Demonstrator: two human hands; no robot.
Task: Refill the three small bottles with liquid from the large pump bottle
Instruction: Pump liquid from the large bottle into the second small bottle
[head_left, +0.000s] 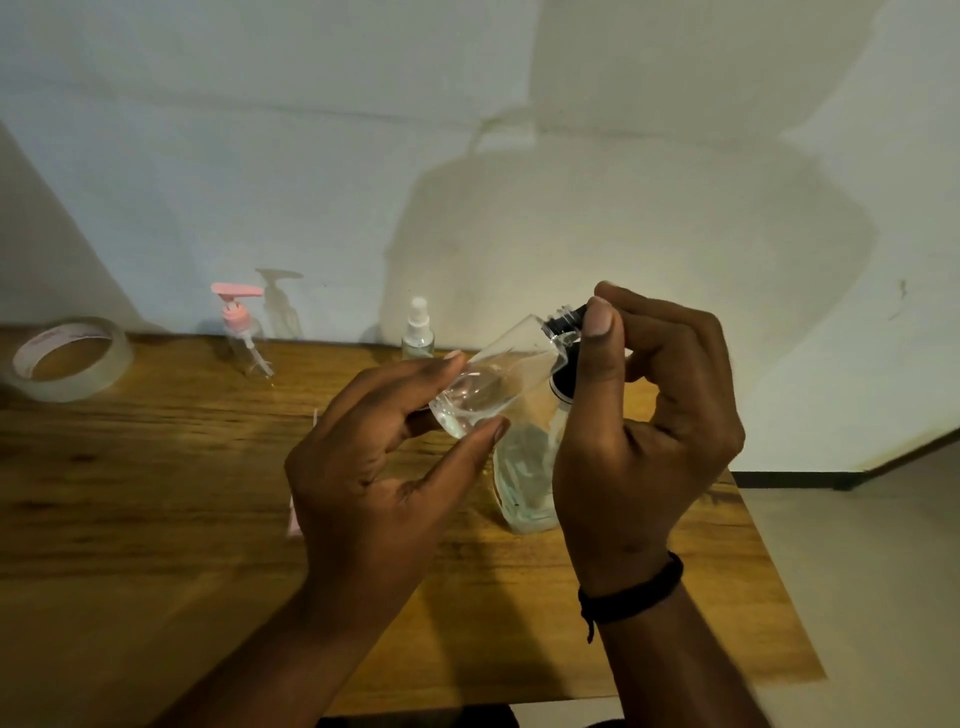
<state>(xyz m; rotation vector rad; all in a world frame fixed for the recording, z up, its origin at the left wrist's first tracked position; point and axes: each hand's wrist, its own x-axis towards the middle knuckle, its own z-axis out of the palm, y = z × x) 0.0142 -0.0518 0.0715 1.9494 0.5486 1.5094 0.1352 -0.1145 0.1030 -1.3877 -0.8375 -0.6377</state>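
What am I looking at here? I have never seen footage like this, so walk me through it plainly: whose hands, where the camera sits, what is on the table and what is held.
There is no machine: a person works with bare hands, and the single picture comes from a camera worn on their head, looking forward and down.

The left hand holds a small clear plastic bottle, tilted in the air with its neck up to the right. The right hand pinches the dark cap at that neck. Behind them stands a larger clear bottle, partly hidden.

On the brown wooden table, near the wall, stand a small clear bottle with a pink pump and a small clear bottle with a white spray top. A roll of clear tape lies at the far left.
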